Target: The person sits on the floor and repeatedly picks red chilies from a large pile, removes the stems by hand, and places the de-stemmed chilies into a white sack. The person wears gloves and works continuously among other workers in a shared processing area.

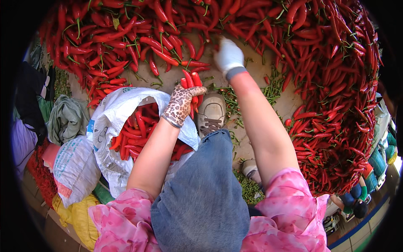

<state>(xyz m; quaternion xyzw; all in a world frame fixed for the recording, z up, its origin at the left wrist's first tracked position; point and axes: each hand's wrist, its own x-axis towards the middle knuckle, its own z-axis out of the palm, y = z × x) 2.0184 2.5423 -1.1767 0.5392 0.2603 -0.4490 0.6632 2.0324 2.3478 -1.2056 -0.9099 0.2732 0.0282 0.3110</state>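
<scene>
My left hand (pixel 182 102), in a leopard-print glove, grips several red chili peppers (pixel 192 82) whose upper ends show no green stems. It is above the rim of a white woven sack (pixel 108 108), which holds many red chilies (pixel 135 134). My right hand (pixel 230 56), in a white glove with a grey cuff, reaches to the near edge of a large heap of red chilies with green stems (pixel 176 22). That hand is blurred, and its fingertips are hard to see; whether it holds a chili cannot be told.
Loose green stems (pixel 272 89) lie on the floor around my shoe (pixel 212 110). The chili heap curves along the right (pixel 333 126). At left are a tied white sack (pixel 74 167), a grey-green cloth (pixel 67 118) and yellow sacks (pixel 83 217). Another person (pixel 355 197) is at lower right.
</scene>
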